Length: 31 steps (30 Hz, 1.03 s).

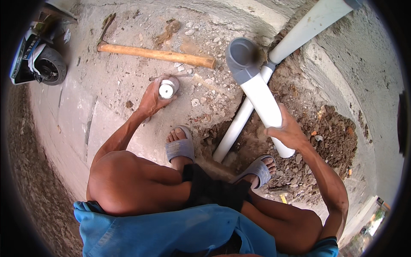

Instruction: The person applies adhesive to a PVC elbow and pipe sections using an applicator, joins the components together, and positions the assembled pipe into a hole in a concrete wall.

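My left hand (155, 95) is wrapped round a small round can (166, 90) with a pale top, held low over the ground. A thin dark rod (185, 75) lies just beyond it. In my right hand (292, 132) is a thick white plastic pipe (266, 105), gripped near its lower end and slanting away to the left. A grey elbow fitting (239, 58) caps its far end, the opening turned upward. This pipe crosses in front of a thinner white pipe (236, 127) that runs from the trench up to the far right.
A pickaxe-like tool with a wooden handle (156, 54) lies on the rough ground farther off. Loose soil (329, 145) is heaped at the right beside a concrete wall (355, 81). A motorbike wheel (50, 66) shows at the far left. My sandalled feet (180, 145) flank the trench.
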Motion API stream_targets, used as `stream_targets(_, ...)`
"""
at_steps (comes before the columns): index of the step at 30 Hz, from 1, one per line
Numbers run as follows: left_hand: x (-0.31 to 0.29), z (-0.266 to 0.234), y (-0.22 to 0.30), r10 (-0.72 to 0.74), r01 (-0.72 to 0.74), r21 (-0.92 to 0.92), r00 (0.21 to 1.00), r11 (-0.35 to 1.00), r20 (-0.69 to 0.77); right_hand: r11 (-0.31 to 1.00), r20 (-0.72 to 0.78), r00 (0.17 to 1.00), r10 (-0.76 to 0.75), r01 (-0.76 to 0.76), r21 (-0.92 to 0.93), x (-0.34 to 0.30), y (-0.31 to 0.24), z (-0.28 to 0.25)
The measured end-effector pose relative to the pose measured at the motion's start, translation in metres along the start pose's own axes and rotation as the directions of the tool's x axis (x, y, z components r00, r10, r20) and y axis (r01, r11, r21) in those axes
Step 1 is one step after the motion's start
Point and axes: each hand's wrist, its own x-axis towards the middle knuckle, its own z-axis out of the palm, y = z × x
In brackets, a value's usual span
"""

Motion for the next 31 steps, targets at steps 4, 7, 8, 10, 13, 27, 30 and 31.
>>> stream_targets(4,0.006,-0.008,0.017,-0.117,0.119,-0.101,0.993,0.988,0.032,0.99,0.023,0.998,0.058,-0.054,-0.131,-0.013,0.013,-0.022)
stream_targets(7,-0.003,-0.041,0.042,-0.112,0.096,-0.155,0.989,0.983,-0.095,0.967,-0.008,0.999,-0.053,0.05,-0.251,-0.029,0.026,-0.045)
stream_targets(8,-0.005,-0.058,0.056,-0.116,0.097,-0.17,0.988,0.981,-0.107,0.951,-0.002,0.998,-0.065,0.061,-0.303,-0.042,0.023,-0.058)
stream_targets(10,-0.016,-0.094,0.068,-0.203,0.172,-0.242,0.973,0.955,-0.112,0.922,-0.031,0.996,-0.079,0.061,-0.383,-0.081,0.018,-0.083)
stream_targets(13,-0.033,-0.168,0.105,-0.268,0.235,-0.262,0.959,0.936,-0.097,0.912,-0.065,0.998,-0.003,-0.024,-0.409,-0.153,0.002,-0.116)
stream_targets(27,-0.185,-0.449,0.52,-0.167,0.227,-0.418,0.97,0.88,0.176,0.16,-0.106,0.425,0.899,-0.092,0.983,-0.731,-0.22,0.106)
stream_targets(30,-0.19,-0.449,0.588,0.109,0.004,-0.459,0.969,0.888,0.22,-0.284,0.252,0.246,0.936,0.104,0.953,-0.773,-0.259,0.161)
stream_targets(31,-0.196,-0.445,0.598,0.147,-0.018,-0.45,0.956,0.893,0.255,-0.294,0.267,0.244,0.932,0.082,0.952,-0.802,-0.264,0.168)
